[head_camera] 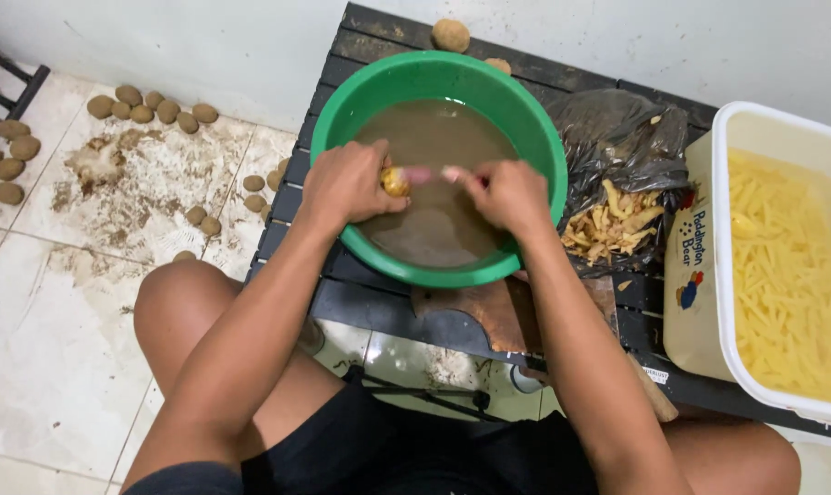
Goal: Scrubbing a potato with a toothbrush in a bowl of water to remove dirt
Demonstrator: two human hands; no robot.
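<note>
We hold a small potato [395,181] in our left hand [346,183], the fingers closed around it, just over the muddy water in the green basin [337,119]. Our right hand [505,194] is closed on a peeler [429,173] with a pinkish handle, and its tip touches the potato, so the two hands are close together but not touching. We judge that the first risk is a slip: the potato is wet and small, the left fingers lie very near to the blade, and a stroke toward them could cut them. If the grip loosens, the potato can fall in the brown water, where we cannot see it. To the right of the right hand, the black bag [617,137] with peels [612,227] lies open, and beyond it stands the white tub [722,147] of cut strips; flying peel or a splash of dirty water could land there. More potatoes [154,108] lie on the floor, well apart to the left.
</note>
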